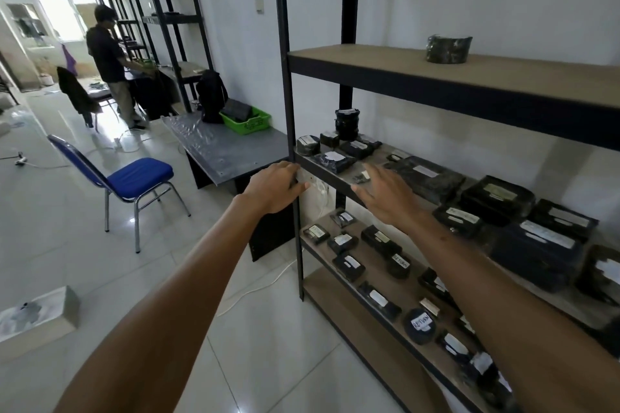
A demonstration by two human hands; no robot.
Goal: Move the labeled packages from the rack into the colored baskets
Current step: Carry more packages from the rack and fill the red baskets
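Below and behind the right grip [385, 198], under the forearm, the rack's lower shelf [369, 265] carries many small black-wrapped packages with white paper labels. One of them is a round package [419, 325] marked RETURN, and a smaller package [401, 261] nearer the grip bears the same word. The right grip is open, palm down with fingers spread, and holds nothing as it hovers over the front edge of the middle shelf [339, 174]. A tiny dark package [362, 178] lies just past its fingertips. The left grip [275, 188] is level with it and well to its left. Its fingers are loosely curled and empty at the rack's front post [292, 111]; contact with the post can't be told. Right of and beyond the right grip, the middle shelf holds bigger flat packages [426, 178] in glossy black plastic with white label strips, the writing too small to read. Smaller ones [335, 157] and a black roll [347, 122] sit past the fingertips. Beyond the left grip is a grey table [218, 151] bearing a green basket [246, 121] with a dark item inside, and a black bag [211, 94] touching the basket. Left of the left grip stands a blue chair [134, 178]. High above the right grip, the top shelf [436, 77] has one dark wrapped roll [448, 49]. Far beyond the left grip, a person [107, 57] stands at other racks.
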